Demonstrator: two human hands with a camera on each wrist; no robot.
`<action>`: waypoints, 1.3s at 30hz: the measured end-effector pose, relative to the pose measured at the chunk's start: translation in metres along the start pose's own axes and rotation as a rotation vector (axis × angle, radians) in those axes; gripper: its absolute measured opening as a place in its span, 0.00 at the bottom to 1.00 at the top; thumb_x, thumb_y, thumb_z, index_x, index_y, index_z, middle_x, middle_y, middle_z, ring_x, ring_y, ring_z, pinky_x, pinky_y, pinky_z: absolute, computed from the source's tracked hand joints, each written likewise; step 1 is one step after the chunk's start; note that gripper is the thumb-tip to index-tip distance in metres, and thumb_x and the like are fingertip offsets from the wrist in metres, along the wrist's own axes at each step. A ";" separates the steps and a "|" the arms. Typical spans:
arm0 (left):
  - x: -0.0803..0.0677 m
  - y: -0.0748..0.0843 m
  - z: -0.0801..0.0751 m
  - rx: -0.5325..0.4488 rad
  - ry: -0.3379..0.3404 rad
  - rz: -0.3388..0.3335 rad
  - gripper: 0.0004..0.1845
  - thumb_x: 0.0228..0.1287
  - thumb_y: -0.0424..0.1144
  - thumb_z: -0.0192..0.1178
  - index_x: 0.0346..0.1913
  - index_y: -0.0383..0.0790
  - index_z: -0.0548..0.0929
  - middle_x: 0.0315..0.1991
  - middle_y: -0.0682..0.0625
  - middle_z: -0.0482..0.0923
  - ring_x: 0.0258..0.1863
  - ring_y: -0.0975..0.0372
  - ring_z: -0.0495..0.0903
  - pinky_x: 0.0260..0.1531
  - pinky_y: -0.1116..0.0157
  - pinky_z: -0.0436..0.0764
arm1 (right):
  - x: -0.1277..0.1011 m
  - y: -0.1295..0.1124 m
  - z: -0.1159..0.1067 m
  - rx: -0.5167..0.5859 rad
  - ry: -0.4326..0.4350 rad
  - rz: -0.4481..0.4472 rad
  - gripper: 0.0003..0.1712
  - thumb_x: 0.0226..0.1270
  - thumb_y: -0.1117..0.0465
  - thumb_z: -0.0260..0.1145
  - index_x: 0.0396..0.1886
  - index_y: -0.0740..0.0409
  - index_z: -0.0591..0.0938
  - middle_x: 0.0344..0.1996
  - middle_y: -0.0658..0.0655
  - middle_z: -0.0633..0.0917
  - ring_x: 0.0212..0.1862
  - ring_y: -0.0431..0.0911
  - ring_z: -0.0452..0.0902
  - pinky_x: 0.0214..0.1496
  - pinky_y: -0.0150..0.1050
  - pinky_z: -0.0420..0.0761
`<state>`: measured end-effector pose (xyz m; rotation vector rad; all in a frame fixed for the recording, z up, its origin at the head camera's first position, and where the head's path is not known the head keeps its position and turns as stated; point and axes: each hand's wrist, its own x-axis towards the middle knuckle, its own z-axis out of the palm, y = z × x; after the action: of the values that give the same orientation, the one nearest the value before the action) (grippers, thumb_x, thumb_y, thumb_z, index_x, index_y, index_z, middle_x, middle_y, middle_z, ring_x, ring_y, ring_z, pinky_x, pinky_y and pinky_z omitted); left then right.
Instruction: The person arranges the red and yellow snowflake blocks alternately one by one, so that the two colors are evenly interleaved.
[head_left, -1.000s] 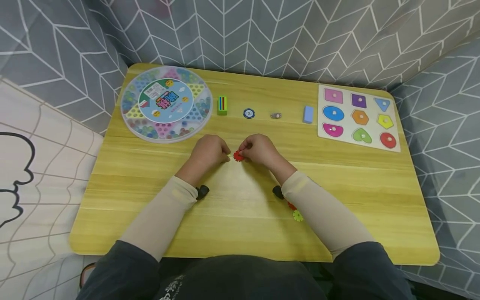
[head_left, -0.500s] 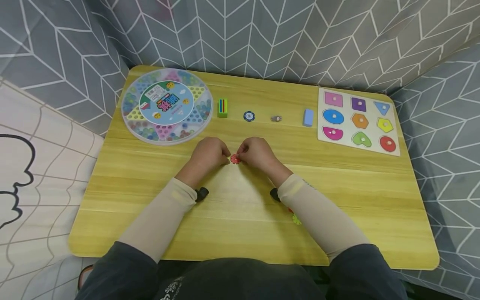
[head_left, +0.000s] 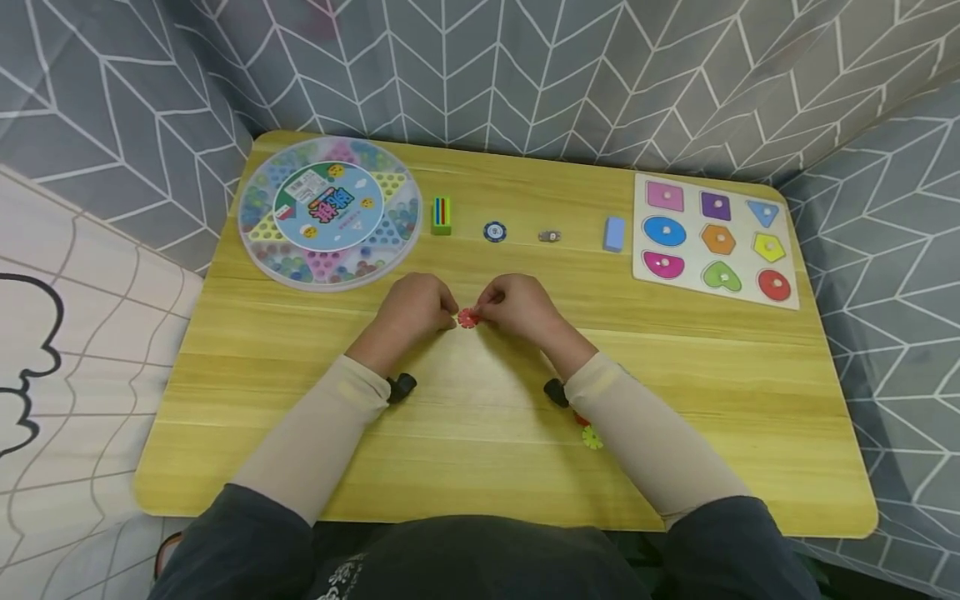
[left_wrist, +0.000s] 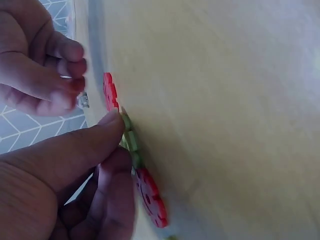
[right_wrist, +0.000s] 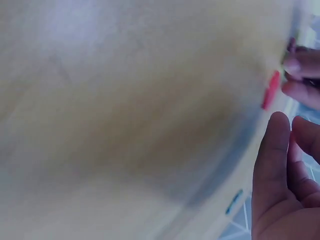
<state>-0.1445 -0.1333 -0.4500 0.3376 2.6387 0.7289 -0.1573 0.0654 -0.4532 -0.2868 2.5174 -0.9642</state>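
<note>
My left hand [head_left: 417, 312] pinches a green notched building disc [left_wrist: 131, 142] between thumb and fingers. Red notched discs sit at both ends of it in the left wrist view: the far red disc [left_wrist: 110, 92] points toward my right hand, and the near red disc [left_wrist: 151, 199] lies below my fingers. From the head view, only one red disc [head_left: 467, 317] shows between the hands. My right hand [head_left: 517, 308] has its fingertips close together right at that disc's edge. A reddish patch shows between them in the right wrist view; I cannot tell whether they grip anything.
Beside my right forearm lie a yellow-green disc [head_left: 592, 437] and a partly covered red one [head_left: 582, 419]. Along the back stand a round marble game board [head_left: 330, 275], a green box of sticks [head_left: 442, 217], a chip [head_left: 495, 232], a small grey figure [head_left: 550, 236], a blue block [head_left: 614, 234] and a shape puzzle [head_left: 690, 232].
The red disc near my right fingertips has moved left, closing the gap to my left hand. My right hand has shifted slightly left with it; the left hand has barely moved.
</note>
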 end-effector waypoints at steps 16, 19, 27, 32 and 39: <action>0.014 0.022 0.006 0.060 -0.015 0.068 0.04 0.62 0.37 0.73 0.38 0.43 0.94 0.41 0.51 0.89 0.46 0.54 0.83 0.55 0.55 0.78 | -0.085 0.064 -0.082 -0.043 -0.017 0.118 0.13 0.71 0.57 0.71 0.45 0.64 0.86 0.40 0.58 0.86 0.41 0.52 0.83 0.45 0.47 0.82; 0.015 0.022 0.007 0.063 -0.027 0.065 0.04 0.62 0.37 0.73 0.39 0.43 0.94 0.42 0.51 0.89 0.47 0.53 0.83 0.55 0.56 0.78 | -0.101 0.076 -0.086 -0.165 -0.050 0.126 0.14 0.68 0.58 0.74 0.43 0.65 0.86 0.37 0.57 0.85 0.40 0.52 0.80 0.47 0.50 0.81; 0.016 0.025 0.012 0.066 -0.041 0.075 0.05 0.63 0.38 0.73 0.40 0.43 0.94 0.44 0.51 0.89 0.49 0.53 0.83 0.56 0.55 0.77 | -0.127 0.095 -0.073 -0.354 -0.120 0.181 0.19 0.58 0.58 0.81 0.40 0.66 0.85 0.33 0.56 0.83 0.37 0.52 0.76 0.46 0.52 0.79; 0.017 0.026 0.014 0.070 -0.040 0.075 0.06 0.64 0.39 0.73 0.41 0.43 0.94 0.44 0.51 0.89 0.49 0.53 0.83 0.56 0.56 0.77 | -0.128 0.099 -0.067 -0.400 -0.116 0.168 0.15 0.58 0.60 0.80 0.35 0.64 0.84 0.30 0.55 0.81 0.34 0.50 0.74 0.42 0.49 0.78; 0.015 0.023 0.014 0.064 -0.026 0.086 0.06 0.63 0.39 0.73 0.40 0.44 0.94 0.43 0.51 0.89 0.48 0.53 0.83 0.56 0.55 0.78 | -0.127 0.103 -0.064 -0.392 -0.043 0.121 0.14 0.63 0.60 0.78 0.38 0.65 0.85 0.31 0.55 0.81 0.34 0.51 0.74 0.42 0.50 0.78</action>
<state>-0.1493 -0.1025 -0.4537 0.4777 2.6411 0.6627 -0.0783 0.2210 -0.4399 -0.2636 2.6346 -0.4083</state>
